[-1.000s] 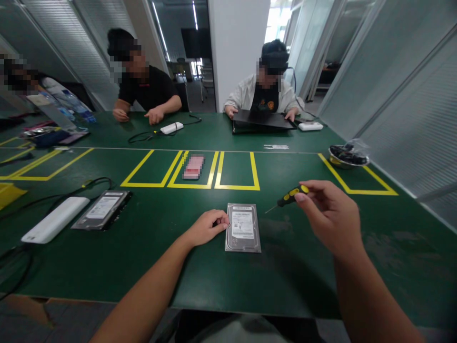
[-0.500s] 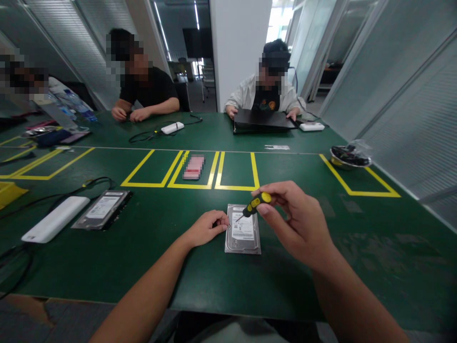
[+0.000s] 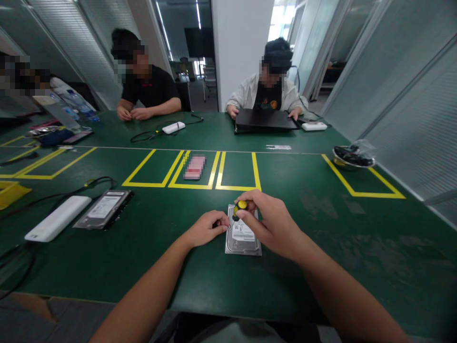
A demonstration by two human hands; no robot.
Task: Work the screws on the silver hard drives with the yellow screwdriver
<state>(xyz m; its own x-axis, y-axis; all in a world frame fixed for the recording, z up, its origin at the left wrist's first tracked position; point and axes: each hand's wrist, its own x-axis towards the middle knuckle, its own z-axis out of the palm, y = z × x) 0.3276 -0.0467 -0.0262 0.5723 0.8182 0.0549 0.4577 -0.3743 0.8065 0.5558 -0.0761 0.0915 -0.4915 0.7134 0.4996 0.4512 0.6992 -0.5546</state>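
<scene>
A silver hard drive (image 3: 243,244) with a white label lies flat on the green table in front of me. My left hand (image 3: 206,228) rests at its left edge, fingers curled and closed against that side. Over the upper part of the drive, my right hand (image 3: 273,221) grips a small black-and-yellow screwdriver (image 3: 241,206) by its handle. The screwdriver is close to upright; its tip is hidden, so I cannot tell whether it touches the drive. A second hard drive (image 3: 103,209) lies further left.
Beside the second drive are a white power bank (image 3: 59,219) and black cables (image 3: 100,181). Yellow tape outlines cross the table, one around a pink pack (image 3: 195,167). A bowl of dark items (image 3: 353,157) stands right. Across sit people, one holding a black folder (image 3: 266,120).
My right hand has moved left and slightly down over the hard drive, and the screwdriver has gone from slanted to more upright. My left hand stays at the drive's edge.
</scene>
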